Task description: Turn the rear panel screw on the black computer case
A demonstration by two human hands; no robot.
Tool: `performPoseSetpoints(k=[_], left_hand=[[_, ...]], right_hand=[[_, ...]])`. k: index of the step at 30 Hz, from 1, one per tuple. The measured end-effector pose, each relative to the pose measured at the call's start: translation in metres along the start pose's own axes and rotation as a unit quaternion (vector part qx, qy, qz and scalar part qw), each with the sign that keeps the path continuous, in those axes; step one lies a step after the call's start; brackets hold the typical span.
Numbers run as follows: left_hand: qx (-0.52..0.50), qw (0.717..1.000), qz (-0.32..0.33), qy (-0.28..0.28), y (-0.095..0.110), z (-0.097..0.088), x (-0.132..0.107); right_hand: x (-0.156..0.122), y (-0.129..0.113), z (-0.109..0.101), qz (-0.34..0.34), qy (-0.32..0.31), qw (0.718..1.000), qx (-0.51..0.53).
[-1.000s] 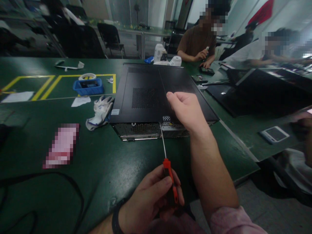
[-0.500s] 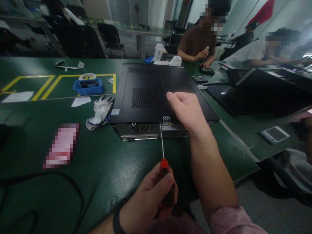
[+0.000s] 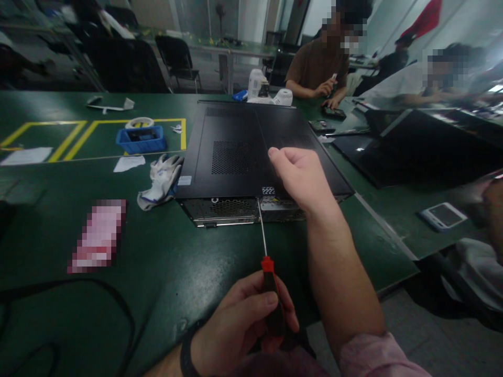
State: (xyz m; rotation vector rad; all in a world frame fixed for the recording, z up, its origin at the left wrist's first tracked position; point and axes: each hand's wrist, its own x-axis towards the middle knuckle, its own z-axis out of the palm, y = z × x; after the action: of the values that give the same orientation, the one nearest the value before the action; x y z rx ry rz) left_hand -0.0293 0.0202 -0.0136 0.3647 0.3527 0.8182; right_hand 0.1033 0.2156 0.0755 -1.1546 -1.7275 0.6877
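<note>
A black computer case [image 3: 236, 125] lies flat on the green table, its metal rear panel [image 3: 231, 208] facing me. My left hand [image 3: 251, 314] is wrapped around the red and black handle of a screwdriver [image 3: 268, 267]. Its thin shaft points away from me, and the tip meets the upper edge of the rear panel near the middle; the screw head there is too small to see. My right hand [image 3: 298, 173] rests on the case's top, right of the tip, with curled fingers. Whether it holds anything small is hidden.
Left of the case lie grey-white work gloves [image 3: 161, 180], a paper scrap [image 3: 129, 163], a blue bin [image 3: 141, 140] and a blurred pink item [image 3: 100, 230]. A dark panel [image 3: 377, 157] and a handheld device [image 3: 444, 216] are at right. A person [image 3: 322, 68] works across the table.
My left fingers have loosened and shifted around the screwdriver handle, which has moved slightly right at its near end. The tip and my right hand stay in place.
</note>
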Motion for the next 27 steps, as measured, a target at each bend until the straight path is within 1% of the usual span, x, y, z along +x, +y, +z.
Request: performPoseSetpoints(k=[7,14,22,27], left_hand=[[0.064,0.998,0.02,-0.005,0.0015,0.0029,0.0008],[0.066,0.997,0.032,-0.034,-0.0023,-0.003,0.0048],[0.063,0.998,0.025,-0.016,0.0019,-0.0006,0.0044],[0.005,1.0,0.011,0.01,0.003,-0.001,0.0031]], right_hand=[[-0.0004,-0.0004,-0.0006,-0.006,-0.001,1.0,-0.006],[-0.0003,-0.0005,-0.0008,-0.002,-0.004,1.0,-0.003],[-0.0006,-0.0023,-0.001,0.004,-0.003,1.0,0.003],[-0.0011,-0.004,-0.0015,0.0,-0.003,1.0,-0.002]])
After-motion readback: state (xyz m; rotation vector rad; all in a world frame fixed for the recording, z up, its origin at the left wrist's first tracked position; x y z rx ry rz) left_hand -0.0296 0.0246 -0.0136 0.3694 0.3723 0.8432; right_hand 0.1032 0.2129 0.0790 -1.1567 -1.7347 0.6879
